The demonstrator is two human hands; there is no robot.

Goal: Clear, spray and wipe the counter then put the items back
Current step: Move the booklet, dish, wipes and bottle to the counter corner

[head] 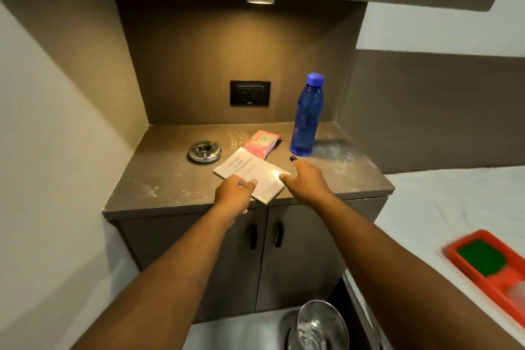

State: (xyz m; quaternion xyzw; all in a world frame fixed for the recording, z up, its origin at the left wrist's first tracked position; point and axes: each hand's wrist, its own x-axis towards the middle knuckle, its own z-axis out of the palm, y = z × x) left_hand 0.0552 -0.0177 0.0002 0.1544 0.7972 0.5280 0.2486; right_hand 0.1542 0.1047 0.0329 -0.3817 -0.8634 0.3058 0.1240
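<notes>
A brown counter [159,179] carries a white book [244,169], a pink packet [261,142] behind it, a round steel ashtray [204,152] to the left and an upright blue bottle [306,116] at the back right. My left hand [234,193] grips the book's near left corner, thumb on the cover. My right hand [305,179] hovers over the book's right edge, fingers apart, reaching toward a small dark object [292,158] near the bottle; whether it touches that object I cannot tell.
Two cabinet doors with black handles [265,234] sit below the counter. A wall socket [250,93] is on the back panel. A steel bin [319,327] stands on the floor. At right, an orange tray with a green pad [483,258] lies on a white surface.
</notes>
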